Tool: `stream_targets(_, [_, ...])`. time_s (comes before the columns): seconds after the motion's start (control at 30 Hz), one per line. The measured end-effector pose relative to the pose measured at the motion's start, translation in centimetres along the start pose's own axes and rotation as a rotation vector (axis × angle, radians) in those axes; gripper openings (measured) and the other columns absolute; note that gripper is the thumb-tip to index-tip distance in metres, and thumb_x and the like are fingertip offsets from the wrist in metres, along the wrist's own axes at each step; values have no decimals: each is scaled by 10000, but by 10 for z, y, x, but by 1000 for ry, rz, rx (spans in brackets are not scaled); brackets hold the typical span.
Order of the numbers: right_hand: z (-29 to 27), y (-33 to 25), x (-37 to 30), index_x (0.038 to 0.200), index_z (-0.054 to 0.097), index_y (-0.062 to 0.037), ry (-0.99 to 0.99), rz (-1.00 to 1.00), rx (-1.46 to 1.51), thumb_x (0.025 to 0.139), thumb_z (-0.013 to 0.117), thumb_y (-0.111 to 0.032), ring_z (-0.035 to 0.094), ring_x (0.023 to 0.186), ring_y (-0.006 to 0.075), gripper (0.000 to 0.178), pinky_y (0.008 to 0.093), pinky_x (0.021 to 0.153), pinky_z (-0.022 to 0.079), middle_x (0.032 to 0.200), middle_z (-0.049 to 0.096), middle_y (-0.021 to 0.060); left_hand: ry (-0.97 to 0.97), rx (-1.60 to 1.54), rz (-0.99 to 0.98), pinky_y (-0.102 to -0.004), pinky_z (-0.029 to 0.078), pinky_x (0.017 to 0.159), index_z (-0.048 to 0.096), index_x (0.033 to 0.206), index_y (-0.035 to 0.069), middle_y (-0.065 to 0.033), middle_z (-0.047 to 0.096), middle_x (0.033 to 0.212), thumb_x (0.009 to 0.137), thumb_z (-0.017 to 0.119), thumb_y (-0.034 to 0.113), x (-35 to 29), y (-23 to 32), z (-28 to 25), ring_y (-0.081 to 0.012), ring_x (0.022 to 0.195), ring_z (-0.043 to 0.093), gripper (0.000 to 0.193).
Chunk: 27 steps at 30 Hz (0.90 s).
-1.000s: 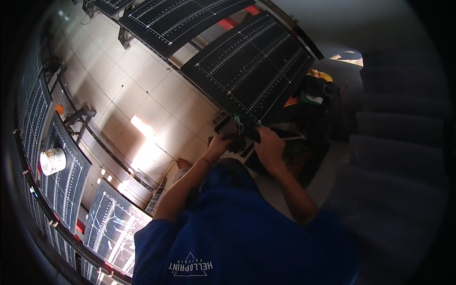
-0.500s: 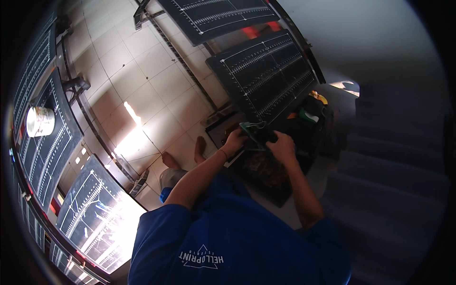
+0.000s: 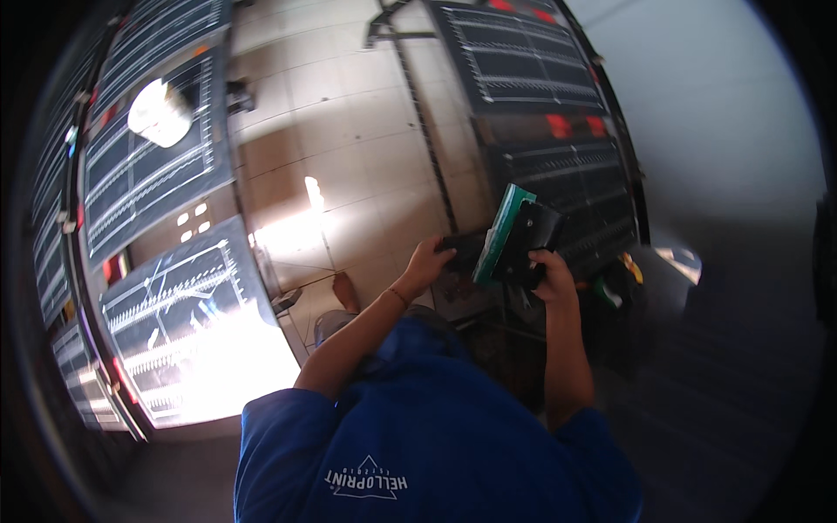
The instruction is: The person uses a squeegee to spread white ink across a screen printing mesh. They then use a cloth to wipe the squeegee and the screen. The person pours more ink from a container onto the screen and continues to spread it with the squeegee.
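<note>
My right hand (image 3: 555, 277) is closed on the lower right of a flat black squeegee (image 3: 539, 234) with a green strip (image 3: 506, 228) along its left edge. The squeegee is held up and tilted, over the dark boards. My left hand (image 3: 425, 266) is closed on the left end of a dark bar-like thing (image 3: 462, 251), whose far end reaches behind the squeegee. Whether the two pieces are joined I cannot tell. Below them, the area is too dark and blurred to make out.
Black boards with white ruled markings stand in a row at the right (image 3: 571, 179) and at the left (image 3: 166, 305). A white bucket (image 3: 160, 115) sits on a left board. Tiled floor (image 3: 366, 174) runs between the rows. A green and yellow item (image 3: 629, 267) lies beyond my right hand.
My hands have come up and away from the dark area at the right. The squeegee has been raised and turned, so its green strip now shows. The whole view has swung right.
</note>
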State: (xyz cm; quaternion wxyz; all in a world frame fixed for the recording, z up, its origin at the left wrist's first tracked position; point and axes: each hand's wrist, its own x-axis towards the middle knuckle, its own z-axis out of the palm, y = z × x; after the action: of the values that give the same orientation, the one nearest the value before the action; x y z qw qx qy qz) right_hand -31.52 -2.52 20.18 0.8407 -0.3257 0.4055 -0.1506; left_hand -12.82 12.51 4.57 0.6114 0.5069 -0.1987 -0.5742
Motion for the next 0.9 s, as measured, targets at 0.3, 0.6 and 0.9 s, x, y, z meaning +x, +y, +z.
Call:
stream_targets(0.3, [282,24,105,1315,543,54,-682,233,-421,844,606,-71,654,1127,292,491,444,996,520,1245,656,167,717,-408,543,-207,380,669,544,882,90,72,544,837,964,619,11,-139,101,-145,-11,748,441,136])
stream_targets(0.6, [551,198,88,1006,672,16,-1073,-12,-1298,792,698,-124,664,733,145,257,296,689,529,859,699,62,1243,-562,513,-207,368,659,527,858,88,63,488,792,943,635,-1,-320,22,-140,-33,729,425,163])
stream_targets(0.9, [568,318,100,984,682,-2,-1024,-927,-2134,816,712,-183,695,967,407,248,499,854,541,974,711,241,1415,-686,550,-226,396,693,552,854,77,66,481,802,928,641,-15,-377,-18,-127,-49,749,443,148])
